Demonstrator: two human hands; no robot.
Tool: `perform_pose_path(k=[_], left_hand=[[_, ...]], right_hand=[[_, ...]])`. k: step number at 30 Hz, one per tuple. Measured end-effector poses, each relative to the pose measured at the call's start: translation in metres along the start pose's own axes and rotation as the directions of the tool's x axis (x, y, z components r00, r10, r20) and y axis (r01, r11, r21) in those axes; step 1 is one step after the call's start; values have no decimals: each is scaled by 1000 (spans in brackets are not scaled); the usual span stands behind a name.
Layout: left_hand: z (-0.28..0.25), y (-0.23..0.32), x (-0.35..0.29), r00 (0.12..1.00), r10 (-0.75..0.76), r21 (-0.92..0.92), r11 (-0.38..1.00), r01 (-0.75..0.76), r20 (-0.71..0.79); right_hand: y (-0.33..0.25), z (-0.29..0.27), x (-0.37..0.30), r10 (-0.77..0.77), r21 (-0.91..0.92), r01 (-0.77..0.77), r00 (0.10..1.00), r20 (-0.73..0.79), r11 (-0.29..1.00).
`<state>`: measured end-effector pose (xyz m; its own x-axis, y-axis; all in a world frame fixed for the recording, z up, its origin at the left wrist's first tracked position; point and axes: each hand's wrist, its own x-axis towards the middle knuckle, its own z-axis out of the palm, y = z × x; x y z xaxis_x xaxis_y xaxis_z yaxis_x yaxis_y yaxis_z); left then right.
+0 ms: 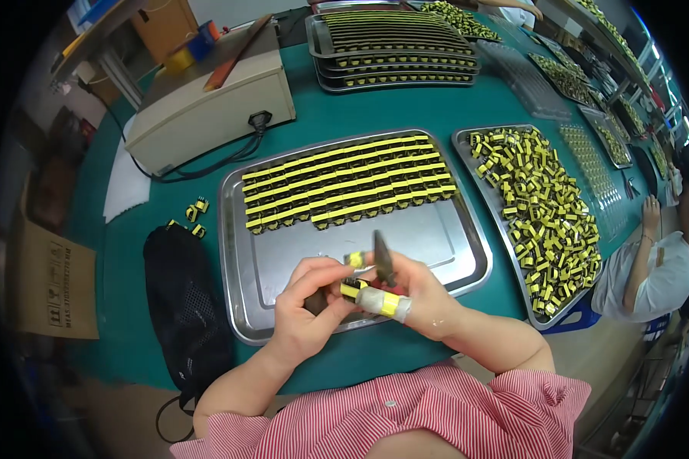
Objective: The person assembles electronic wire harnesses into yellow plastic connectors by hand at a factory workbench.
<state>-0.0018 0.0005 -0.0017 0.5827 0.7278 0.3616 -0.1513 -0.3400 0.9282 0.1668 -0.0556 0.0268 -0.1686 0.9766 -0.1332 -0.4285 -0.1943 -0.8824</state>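
Observation:
Over the near part of a metal tray (344, 321), my two hands meet. My left hand (308, 304) is closed, pinching a small yellow-and-black transformer (351, 288) at its fingertips. Wrapped around a dark, pointed hand tool (383, 260) is my right hand (421, 292); the tool's tip points away from me, and its exact kind is unclear. A finger of that hand wears grey and yellow tape (384, 303). Another yellow-and-black piece (355, 260) shows, blurred, by the right fingertips. Rows of like transformers (344, 183) fill the tray's far half.
On the right, a second tray (505, 245) is heaped with loose transformers. Stacked filled trays (394, 57) stand at the back. A beige box-shaped device (207, 99) with a black cable sits far left, a black mesh bag (187, 306) near left. A co-worker's arm (643, 268) shows at right.

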Motion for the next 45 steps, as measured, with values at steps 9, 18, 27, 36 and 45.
perform_pose_path(k=[9, 18, 27, 36, 45], left_hand=[[-19, 14, 11, 894, -401, -595, 775, 214, -201], [-40, 11, 36, 836, -478, 59, 858, 510, -270], [-38, -8, 43, 976, -214, 939, 343, 36, 41], [-33, 0, 42, 990, -122, 953, 300, -32, 71], [-36, -20, 52, 987, 108, 979, 153, -139, 123]], right_hand=[[-2, -32, 16, 30, 509, -6, 999, -39, 861], [-25, -16, 8, 112, 138, -90, 980, -166, 986], [-29, -20, 8, 48, 201, -7, 979, -200, 980], [-27, -25, 7, 62, 312, 7, 976, -211, 950], [-8, -22, 15, -188, 199, 281, 902, -390, 939]])
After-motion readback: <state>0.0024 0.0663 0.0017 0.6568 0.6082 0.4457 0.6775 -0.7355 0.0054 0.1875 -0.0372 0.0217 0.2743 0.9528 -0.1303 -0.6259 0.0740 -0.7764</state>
